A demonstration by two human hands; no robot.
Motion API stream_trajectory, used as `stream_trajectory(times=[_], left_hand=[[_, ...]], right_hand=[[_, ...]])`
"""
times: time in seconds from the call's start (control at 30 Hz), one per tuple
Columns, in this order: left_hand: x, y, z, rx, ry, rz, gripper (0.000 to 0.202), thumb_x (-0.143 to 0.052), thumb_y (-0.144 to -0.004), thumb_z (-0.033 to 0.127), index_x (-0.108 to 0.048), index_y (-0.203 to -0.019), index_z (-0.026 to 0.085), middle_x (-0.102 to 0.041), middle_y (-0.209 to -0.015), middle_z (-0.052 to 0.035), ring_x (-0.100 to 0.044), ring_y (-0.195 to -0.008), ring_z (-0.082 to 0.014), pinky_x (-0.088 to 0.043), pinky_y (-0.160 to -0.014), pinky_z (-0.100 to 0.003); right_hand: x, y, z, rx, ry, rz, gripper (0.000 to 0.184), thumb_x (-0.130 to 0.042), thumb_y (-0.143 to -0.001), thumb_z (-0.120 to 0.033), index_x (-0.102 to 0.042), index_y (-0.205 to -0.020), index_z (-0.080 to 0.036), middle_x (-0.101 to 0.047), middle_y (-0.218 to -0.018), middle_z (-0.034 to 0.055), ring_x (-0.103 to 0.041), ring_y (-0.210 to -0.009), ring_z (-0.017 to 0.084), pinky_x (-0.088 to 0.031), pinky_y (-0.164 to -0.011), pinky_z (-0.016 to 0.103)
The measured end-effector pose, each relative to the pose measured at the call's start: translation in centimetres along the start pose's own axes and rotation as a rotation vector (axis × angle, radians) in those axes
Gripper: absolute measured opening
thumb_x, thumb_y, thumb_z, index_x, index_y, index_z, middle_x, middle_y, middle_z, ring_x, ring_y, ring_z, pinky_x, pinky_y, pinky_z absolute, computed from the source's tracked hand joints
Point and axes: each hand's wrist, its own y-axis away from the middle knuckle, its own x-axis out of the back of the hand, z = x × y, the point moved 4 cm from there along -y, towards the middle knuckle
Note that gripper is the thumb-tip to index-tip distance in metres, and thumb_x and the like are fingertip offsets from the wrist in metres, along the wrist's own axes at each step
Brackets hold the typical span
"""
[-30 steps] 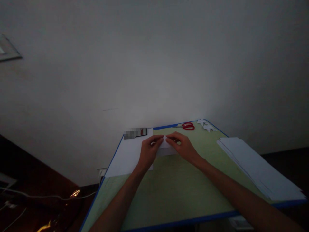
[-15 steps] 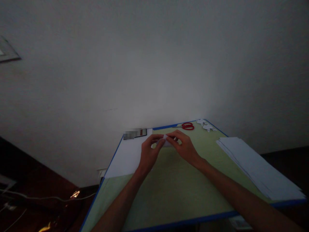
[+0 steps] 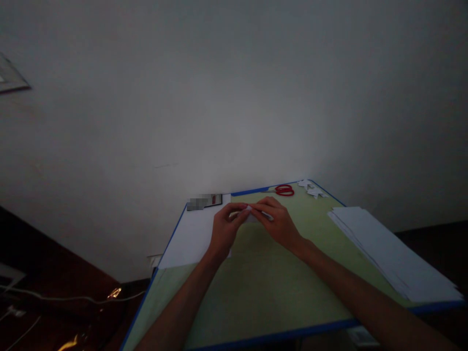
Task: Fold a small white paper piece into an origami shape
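A small folded piece of white paper [image 3: 253,216] is pinched between both hands above the green table [image 3: 263,282]. My left hand [image 3: 224,231] grips its left end with curled fingers. My right hand [image 3: 278,223] holds the right end, fingers closed over the fold. Most of the paper is hidden by the fingers. Both hands sit near the far middle of the table, just right of a large white sheet [image 3: 190,236].
Red-handled scissors [image 3: 283,190] and several white paper scraps [image 3: 311,189] lie at the far edge. A stack of white sheets [image 3: 391,253] fills the right side. A dark card [image 3: 204,201] rests at the far left corner. Cables lie on the floor at left.
The paper was lying wider on the table a second ago. It is now folded smaller and lifted between the fingertips. Both hands have drawn slightly closer together.
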Motion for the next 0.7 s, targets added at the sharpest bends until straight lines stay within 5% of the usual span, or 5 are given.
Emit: stream_trajectory(times=[0.7], left_hand=[[-0.22, 0.13, 0.34, 0.047, 0.007, -0.023, 0.02, -0.08, -0.074, 0.032, -0.076, -0.086, 0.016, -0.074, -0.093, -0.0057, -0.065, -0.091, -0.0189, -0.05, -0.088, -0.032]], right_hand=[[0.11, 0.28, -0.38, 0.073, 0.073, 0.003, 0.023, -0.061, -0.095, -0.022, -0.076, -0.111, -0.027, -0.063, -0.085, 0.0051, -0.057, -0.082, 0.02, -0.047, -0.073, 0.034]])
